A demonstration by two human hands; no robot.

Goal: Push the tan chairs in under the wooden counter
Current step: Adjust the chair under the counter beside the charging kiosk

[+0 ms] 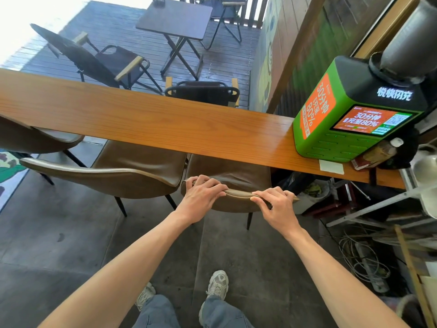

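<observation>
Head view, lower middle: both my hands, left [202, 194] and right [277, 204], are curled over the top edge of the tan leather shell chair [230, 179], its seat partly under the long wooden worktop [151, 121]. I'd push level and straight. Tight gap to the second tan chair [113, 176] on its left; metal clutter [369, 209] crowds the right.

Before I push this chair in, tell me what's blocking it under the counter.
Nothing visible blocks it. Both hands, left hand and right hand, grip the chair backrest, and its seat already sits partly under the counter. The neighboring chair stands close on the left, so push straight.
</observation>
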